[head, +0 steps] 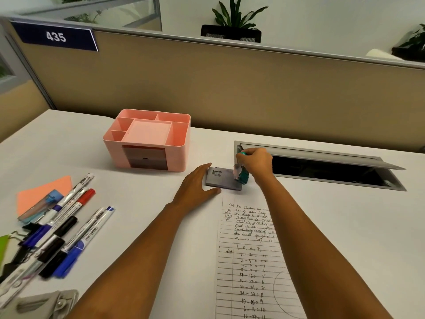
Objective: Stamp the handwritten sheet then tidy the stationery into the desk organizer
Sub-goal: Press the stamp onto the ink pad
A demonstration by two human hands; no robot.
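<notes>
Stamp [241, 173] is gripped by right hand [255, 163] on ink pad [222, 179], steadied by flat, open left hand [197, 183]. Handwritten sheet [250, 261], at 6 o'clock of the pad, appears unstamped. Markers [66, 231] lie at 7 o'clock of the empty desk organizer [147, 140]; tidying judged not begun.

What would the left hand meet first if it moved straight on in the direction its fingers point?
The left hand already touches the grey ink pad. Pushing further along the fingers, the pad would probably slide toward the teal stamp in the right hand.
</notes>
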